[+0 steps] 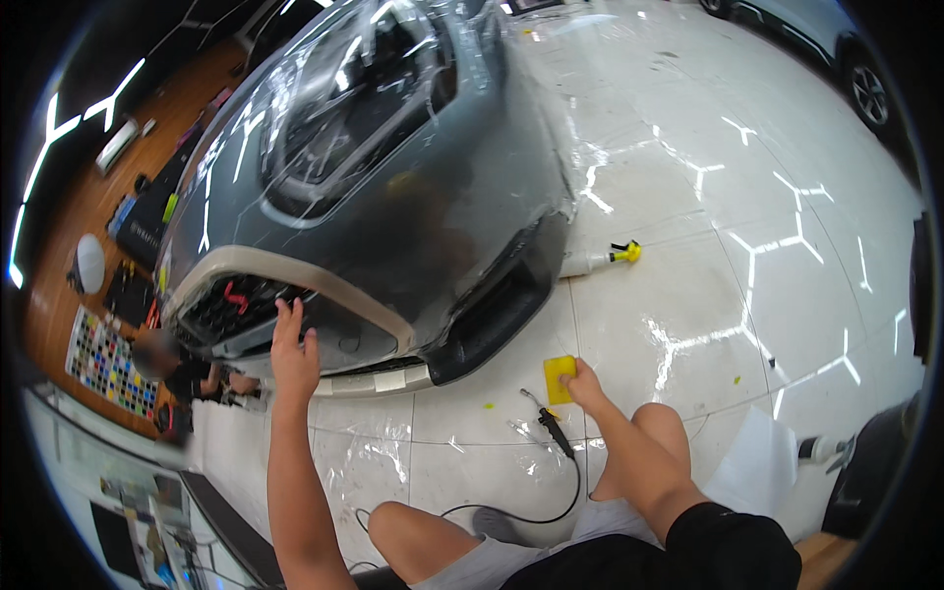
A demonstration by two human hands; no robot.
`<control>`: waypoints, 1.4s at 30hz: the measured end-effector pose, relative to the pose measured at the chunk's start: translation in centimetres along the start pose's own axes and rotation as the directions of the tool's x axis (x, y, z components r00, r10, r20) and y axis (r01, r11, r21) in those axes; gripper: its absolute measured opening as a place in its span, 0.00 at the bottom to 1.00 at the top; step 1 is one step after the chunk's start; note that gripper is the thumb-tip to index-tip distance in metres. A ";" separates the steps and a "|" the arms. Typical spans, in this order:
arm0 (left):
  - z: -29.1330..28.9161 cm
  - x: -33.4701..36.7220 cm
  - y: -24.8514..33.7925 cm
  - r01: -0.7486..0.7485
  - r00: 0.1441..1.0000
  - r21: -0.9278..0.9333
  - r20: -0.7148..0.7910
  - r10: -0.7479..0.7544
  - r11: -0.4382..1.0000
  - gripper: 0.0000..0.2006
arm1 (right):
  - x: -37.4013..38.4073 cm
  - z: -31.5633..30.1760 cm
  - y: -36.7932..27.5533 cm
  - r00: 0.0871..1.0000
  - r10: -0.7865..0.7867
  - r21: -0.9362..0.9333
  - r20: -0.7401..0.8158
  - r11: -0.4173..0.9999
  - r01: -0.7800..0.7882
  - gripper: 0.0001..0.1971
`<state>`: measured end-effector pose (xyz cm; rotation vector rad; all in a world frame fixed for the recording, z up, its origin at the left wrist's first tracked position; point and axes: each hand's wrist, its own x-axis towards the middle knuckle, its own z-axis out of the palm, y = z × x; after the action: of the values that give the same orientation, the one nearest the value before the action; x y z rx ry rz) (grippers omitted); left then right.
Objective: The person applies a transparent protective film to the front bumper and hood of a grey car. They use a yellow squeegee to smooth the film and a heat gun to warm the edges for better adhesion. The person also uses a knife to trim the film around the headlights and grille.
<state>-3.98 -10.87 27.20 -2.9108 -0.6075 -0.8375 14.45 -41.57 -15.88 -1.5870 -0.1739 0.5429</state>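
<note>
My left hand is raised with its fingers stretched out, in front of the grille opening of a dark grey car. Whether it touches the car I cannot tell. Pinched in my right hand is a flat yellow squeegee, held over the floor to the right of the bumper. Loose, shiny clear film covers the upper bodywork around the lamp. A beige trim band arches around the grille opening, and a black lower bumper section curves along the right.
A black-handled torch on a hose lies on the tiles before my knees. Under the bumper's right side rests a white spray bottle with a yellow head. Another person is low at the left. A black bin-like object stands right.
</note>
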 end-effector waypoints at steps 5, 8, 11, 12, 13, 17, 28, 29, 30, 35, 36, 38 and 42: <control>0.4 -0.4 -0.1 -0.017 0.999 0.056 0.032 0.015 0.998 0.28 | 0.1 -4.0 2.5 0.976 0.166 -0.350 -0.139 0.914 -0.205 0.15; 0.7 -0.9 0.3 -0.030 0.999 0.092 0.026 0.028 0.995 0.28 | -2.1 -3.9 3.9 0.949 0.286 -0.598 -0.134 0.740 -0.308 0.18; -0.3 -0.5 0.6 -0.054 0.998 0.144 0.037 0.049 0.988 0.29 | -3.0 -4.2 6.4 0.890 0.405 -0.630 -0.211 0.640 -0.441 0.18; 0.2 -0.3 0.8 -0.050 0.998 0.137 0.049 0.043 0.989 0.29 | -2.7 -5.1 7.5 0.837 0.466 -0.589 -0.285 0.604 -0.537 0.18; 0.6 0.1 0.9 -0.049 0.997 0.138 0.061 0.040 0.989 0.30 | -2.4 -6.1 8.6 0.827 0.473 -0.591 -0.305 0.587 -0.554 0.19; -0.1 0.1 1.1 -0.074 0.997 0.195 0.039 0.067 0.978 0.30 | -2.6 -7.0 10.7 0.796 0.483 -0.567 -0.364 0.564 -0.601 0.19; 1.3 -0.7 0.1 -0.098 0.993 0.258 -0.034 0.111 0.961 0.29 | -3.9 -8.2 14.3 0.815 -0.012 -0.720 -0.580 0.476 -0.505 0.20; 2.0 -0.5 0.2 -0.094 0.993 0.263 -0.049 0.110 0.960 0.28 | -3.6 -7.5 14.1 0.886 -0.001 -0.790 -0.464 0.453 -0.413 0.22; 2.6 0.0 0.7 -0.104 0.990 0.250 -0.072 0.125 0.963 0.28 | -3.0 -6.8 14.4 0.937 0.010 -0.843 -0.348 0.435 -0.318 0.24; 3.1 -0.6 -0.1 -0.094 0.978 0.264 -0.158 0.139 0.960 0.26 | -7.0 3.5 9.9 0.969 0.233 -0.864 0.081 0.502 -0.048 0.28; 3.3 -0.5 -0.2 -0.106 0.975 0.259 -0.161 0.151 0.960 0.26 | -7.6 4.6 11.2 0.972 0.219 -0.888 0.080 0.460 -0.031 0.28; 3.7 -0.6 -0.1 -0.102 0.975 0.260 -0.164 0.148 0.960 0.26 | -8.1 5.7 12.8 0.972 0.222 -0.907 0.073 0.421 -0.028 0.30; 4.3 -0.8 -1.4 -0.121 0.960 0.315 -0.202 0.191 0.941 0.26 | -7.1 6.4 13.5 0.961 0.276 -0.880 0.021 0.461 -0.113 0.36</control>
<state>-2.97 -9.17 23.03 -2.5045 -0.4308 -0.9507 2.56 -40.24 -27.27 -2.6174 -0.4538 0.8436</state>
